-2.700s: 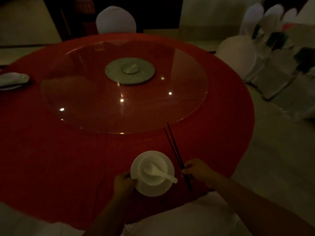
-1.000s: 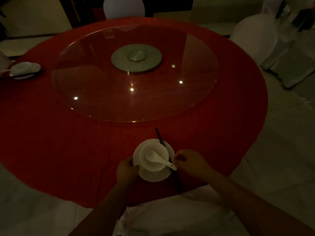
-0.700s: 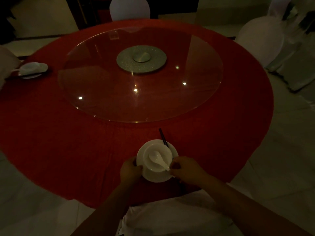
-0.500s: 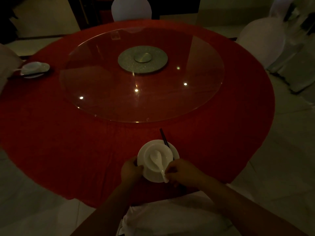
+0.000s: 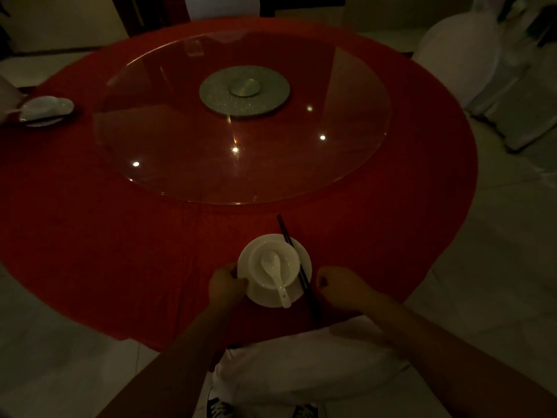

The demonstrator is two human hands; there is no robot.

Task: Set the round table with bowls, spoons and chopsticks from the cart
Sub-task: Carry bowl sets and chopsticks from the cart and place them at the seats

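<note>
A white plate (image 5: 262,298) lies near the front edge of the round table (image 5: 90,236), which has a red cloth. A white bowl (image 5: 289,261) stands on the plate with a white spoon (image 5: 278,274) in it, handle towards me. Two black chopsticks (image 5: 293,254) lie slanted across the plate's right side. My left hand (image 5: 226,283) grips the plate's left rim. My right hand (image 5: 340,288) is curled just right of the chopsticks and holds nothing.
A glass turntable (image 5: 180,146) with a grey hub (image 5: 244,92) covers the table's middle. Another white setting (image 5: 45,110) sits at the far left edge. White-covered chairs stand at the back (image 5: 223,6) and at the right (image 5: 458,55). My shoes show below.
My right hand turned the spoon's handle towards me, let it go and drew back to the right. The chopsticks now lie over the plate's right side. My left hand stayed on the plate.
</note>
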